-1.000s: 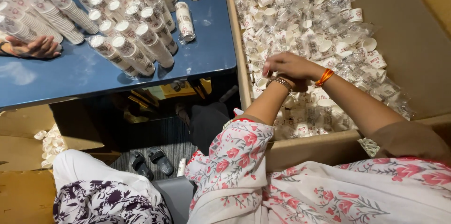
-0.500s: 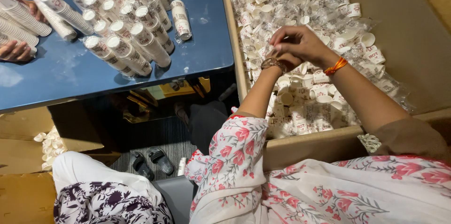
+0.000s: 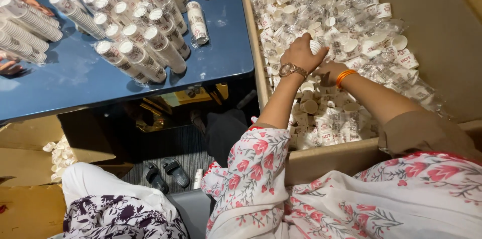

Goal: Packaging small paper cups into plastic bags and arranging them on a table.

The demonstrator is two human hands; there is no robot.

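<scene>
Paper cup in curled left hand, right hand beneath.

It was a packing workroom: a big cardboard box brimmed with small paper cups, wrapped cup stacks covering a blue table.

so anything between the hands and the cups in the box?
Nothing visible. The left hand already grips a small white paper cup, and the right hand rests on the loose cup pile in the cardboard box.
</scene>
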